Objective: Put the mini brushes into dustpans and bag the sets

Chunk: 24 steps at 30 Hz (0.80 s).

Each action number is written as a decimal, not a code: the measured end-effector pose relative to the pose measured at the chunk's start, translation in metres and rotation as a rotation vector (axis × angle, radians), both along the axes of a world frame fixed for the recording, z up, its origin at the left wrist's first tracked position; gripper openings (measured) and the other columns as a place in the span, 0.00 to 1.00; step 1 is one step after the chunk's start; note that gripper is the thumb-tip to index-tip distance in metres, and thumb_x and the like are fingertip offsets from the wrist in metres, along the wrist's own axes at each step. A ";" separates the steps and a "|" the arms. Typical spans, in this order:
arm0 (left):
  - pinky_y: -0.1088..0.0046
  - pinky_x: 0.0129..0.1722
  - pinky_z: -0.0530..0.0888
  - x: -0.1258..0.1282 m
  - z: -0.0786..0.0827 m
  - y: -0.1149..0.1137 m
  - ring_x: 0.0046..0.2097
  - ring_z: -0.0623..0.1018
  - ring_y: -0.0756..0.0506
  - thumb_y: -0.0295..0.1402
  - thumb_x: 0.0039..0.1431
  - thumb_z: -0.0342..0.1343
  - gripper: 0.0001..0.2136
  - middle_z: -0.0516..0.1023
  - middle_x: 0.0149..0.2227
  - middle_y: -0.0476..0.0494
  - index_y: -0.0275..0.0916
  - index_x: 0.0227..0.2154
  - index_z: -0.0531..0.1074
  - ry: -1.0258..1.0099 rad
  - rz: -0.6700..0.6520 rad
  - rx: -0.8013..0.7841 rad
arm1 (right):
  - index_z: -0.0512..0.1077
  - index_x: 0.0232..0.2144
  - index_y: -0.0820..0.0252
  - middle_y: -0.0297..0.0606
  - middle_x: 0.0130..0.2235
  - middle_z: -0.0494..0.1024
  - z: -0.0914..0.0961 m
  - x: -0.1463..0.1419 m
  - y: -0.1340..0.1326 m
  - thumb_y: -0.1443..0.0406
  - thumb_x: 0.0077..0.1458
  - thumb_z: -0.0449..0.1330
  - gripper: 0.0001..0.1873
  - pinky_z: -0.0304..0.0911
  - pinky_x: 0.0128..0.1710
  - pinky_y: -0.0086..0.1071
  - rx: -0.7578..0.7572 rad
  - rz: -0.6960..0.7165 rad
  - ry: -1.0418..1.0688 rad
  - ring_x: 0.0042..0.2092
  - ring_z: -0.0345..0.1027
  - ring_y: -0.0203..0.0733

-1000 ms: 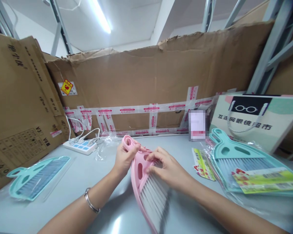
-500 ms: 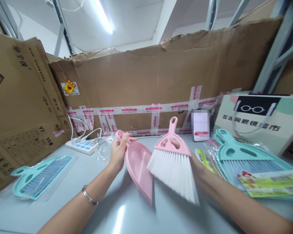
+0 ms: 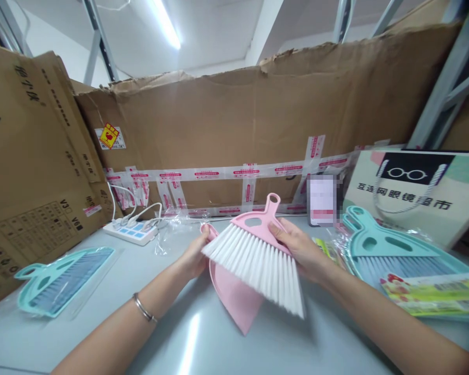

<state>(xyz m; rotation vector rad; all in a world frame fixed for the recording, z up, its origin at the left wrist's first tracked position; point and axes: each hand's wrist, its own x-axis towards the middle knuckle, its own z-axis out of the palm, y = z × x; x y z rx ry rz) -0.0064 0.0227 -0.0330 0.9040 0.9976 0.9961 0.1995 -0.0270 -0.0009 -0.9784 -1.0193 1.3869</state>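
Observation:
My left hand (image 3: 198, 253) is closed on the handle end of a pink dustpan (image 3: 234, 299), whose pan tilts down toward me over the table. In my right hand (image 3: 295, 242) is a pink hand brush (image 3: 266, 229) with white bristles, gripped at the right side of its head, thumb on the front. The brush is held handle up, bristles down, in front of the dustpan and covers much of its upper part. Whether bristles and pan touch, I cannot tell.
On the grey table (image 3: 160, 323), a wrapped turquoise brush-and-dustpan set (image 3: 64, 281) lies left and more sets (image 3: 398, 250) lie right. Behind are a power strip (image 3: 131, 230), clear plastic wrap (image 3: 175, 229), a phone (image 3: 322, 200), a paper bag (image 3: 406, 192) and large cardboard boxes (image 3: 219, 120).
The brush has moved left and turned, now overlapping the dustpan. My right thumb has come round to the front of its head. The dustpan has turned slightly.

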 end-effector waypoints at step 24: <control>0.75 0.30 0.69 0.029 0.004 -0.028 0.28 0.74 0.50 0.41 0.42 0.63 0.23 0.77 0.29 0.44 0.34 0.40 0.71 0.148 -0.157 0.228 | 0.72 0.37 0.64 0.40 0.35 0.75 -0.030 -0.010 0.016 0.56 0.44 0.60 0.20 0.62 0.39 0.35 0.140 0.053 -0.538 0.37 0.68 0.41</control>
